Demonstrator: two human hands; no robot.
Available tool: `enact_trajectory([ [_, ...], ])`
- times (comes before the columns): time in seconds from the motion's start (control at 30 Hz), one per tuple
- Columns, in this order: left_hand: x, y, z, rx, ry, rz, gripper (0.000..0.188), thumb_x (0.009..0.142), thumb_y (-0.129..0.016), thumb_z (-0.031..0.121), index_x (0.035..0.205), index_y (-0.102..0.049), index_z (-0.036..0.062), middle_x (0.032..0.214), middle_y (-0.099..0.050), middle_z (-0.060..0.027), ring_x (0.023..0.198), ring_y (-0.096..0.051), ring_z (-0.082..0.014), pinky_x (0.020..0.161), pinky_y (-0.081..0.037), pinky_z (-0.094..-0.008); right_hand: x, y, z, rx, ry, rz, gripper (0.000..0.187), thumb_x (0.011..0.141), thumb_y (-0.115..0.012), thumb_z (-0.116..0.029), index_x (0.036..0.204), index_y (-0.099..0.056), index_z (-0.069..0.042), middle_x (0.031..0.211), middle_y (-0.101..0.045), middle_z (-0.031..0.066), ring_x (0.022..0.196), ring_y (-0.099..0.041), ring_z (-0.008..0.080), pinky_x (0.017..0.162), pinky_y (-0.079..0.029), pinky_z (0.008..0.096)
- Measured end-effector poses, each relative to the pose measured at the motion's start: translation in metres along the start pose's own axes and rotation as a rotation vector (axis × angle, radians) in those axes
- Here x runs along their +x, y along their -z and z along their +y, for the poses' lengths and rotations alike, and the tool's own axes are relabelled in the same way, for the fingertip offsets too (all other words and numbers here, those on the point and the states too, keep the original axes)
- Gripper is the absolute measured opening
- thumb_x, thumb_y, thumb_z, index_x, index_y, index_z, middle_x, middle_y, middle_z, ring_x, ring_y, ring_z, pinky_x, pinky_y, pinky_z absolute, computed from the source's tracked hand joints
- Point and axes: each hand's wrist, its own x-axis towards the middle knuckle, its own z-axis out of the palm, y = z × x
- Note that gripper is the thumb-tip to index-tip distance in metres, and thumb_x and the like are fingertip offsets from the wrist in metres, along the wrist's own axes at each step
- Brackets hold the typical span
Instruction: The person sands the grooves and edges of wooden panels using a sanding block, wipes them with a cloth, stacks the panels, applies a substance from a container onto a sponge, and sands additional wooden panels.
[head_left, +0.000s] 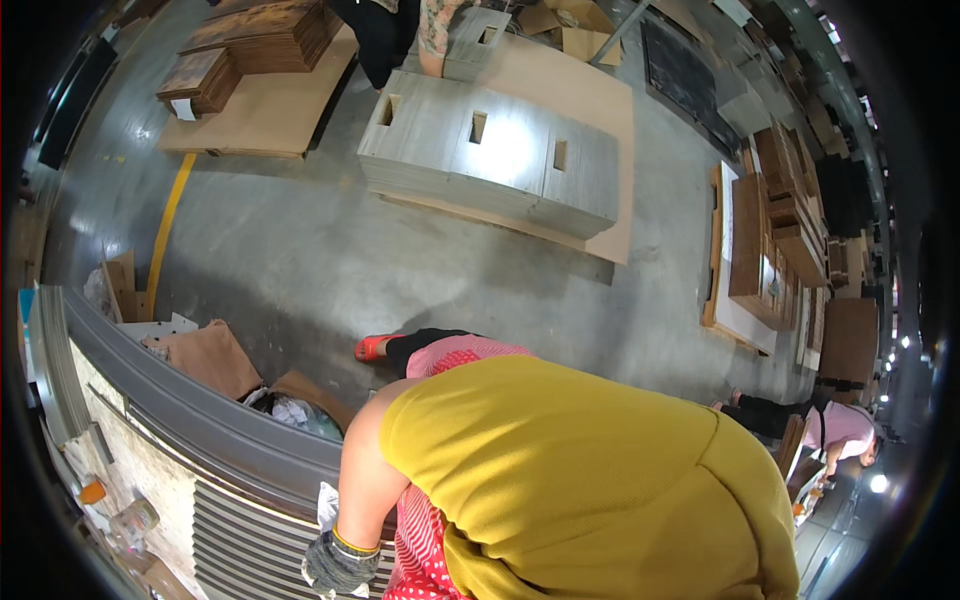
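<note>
My right arm, in a yellow sleeve, reaches across the bottom of the view to the lower left. My right hand [343, 566] wears a dark grey knit glove with a yellow cuff. It is over the edge of a grey-and-black striped, ridged surface [245, 535]; the lower picture edge cuts off its fingers, and I cannot tell whether they hold anything. A scrap of white plastic [327, 506] shows beside the wrist. Below my arm hangs a red polka-dot apron [420, 550]. My left hand is out of view.
A dark metal rail [200, 385] borders the worktop. Beyond it lie torn cardboard [210, 358] and plastic waste. Grey panels with cut-outs [490, 150] are stacked ahead, where another person's arm [434, 40] reaches in. Brown board stacks [265, 35] stand left; a second person [845, 435] works at right.
</note>
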Motion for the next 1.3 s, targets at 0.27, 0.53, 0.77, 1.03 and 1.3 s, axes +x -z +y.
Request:
enact_trajectory([
  [0.27, -0.015, -0.011, -0.035, 0.328, -0.165, 0.014, 0.041, 0.096, -0.042, 0.010, 0.133, -0.041, -0.0085, 0.131, -0.050, -0.0255, 0.124, -0.046, -0.0372, 0.109, -0.034, -0.0492, 0.006, -0.003, 0.002, 0.018, -0.025, 0.007, 0.042, 0.068, -0.072, -0.033, 0.102, -0.066, -0.010, 0.092, -0.065, 0.0082, 0.087, -0.064, 0.0268, 0.081, -0.050, 0.0379],
  [0.53, 0.030, 0.036, 0.030, 0.070, 0.187, -0.054, 0.044, 0.099, -0.041, 0.025, 0.130, -0.048, -0.0052, 0.130, -0.053, -0.0237, 0.116, -0.053, -0.0335, 0.102, -0.040, -0.0404, 0.007, -0.001, 0.004, 0.029, -0.055, 0.023, 0.041, 0.067, -0.072, -0.031, 0.101, -0.066, -0.010, 0.093, -0.065, 0.0081, 0.087, -0.063, 0.0269, 0.082, -0.049, 0.0380],
  [0.77, 0.087, 0.082, 0.113, -0.135, 0.273, -0.003, 0.045, 0.099, -0.041, 0.027, 0.129, -0.049, -0.0058, 0.129, -0.052, -0.0246, 0.115, -0.053, -0.0348, 0.101, -0.040, -0.0416, 0.015, -0.001, 0.005, 0.038, -0.091, 0.020, 0.039, 0.067, -0.072, -0.030, 0.101, -0.067, -0.010, 0.093, -0.065, 0.0081, 0.088, -0.063, 0.0270, 0.082, -0.049, 0.0380],
  [1.03, 0.115, 0.088, 0.145, -0.210, 0.241, 0.038, 0.047, 0.098, -0.041, 0.029, 0.128, -0.049, -0.0065, 0.129, -0.052, -0.0257, 0.115, -0.053, -0.0363, 0.101, -0.040, -0.0428, 0.015, 0.005, 0.009, 0.055, -0.129, 0.037, 0.038, 0.067, -0.072, -0.028, 0.100, -0.067, -0.010, 0.094, -0.065, 0.0080, 0.088, -0.063, 0.0271, 0.083, -0.049, 0.0381],
  [1.3, 0.118, 0.095, 0.151, -0.229, 0.278, 0.033, 0.049, 0.098, -0.041, 0.031, 0.127, -0.050, -0.0073, 0.128, -0.052, -0.0268, 0.114, -0.052, -0.0379, 0.100, -0.040, -0.0441, 0.014, -0.001, 0.003, 0.127, -0.123, 0.037, 0.037, 0.066, -0.072, -0.027, 0.099, -0.067, -0.010, 0.094, -0.064, 0.0079, 0.089, -0.063, 0.0272, 0.083, -0.049, 0.0381],
])
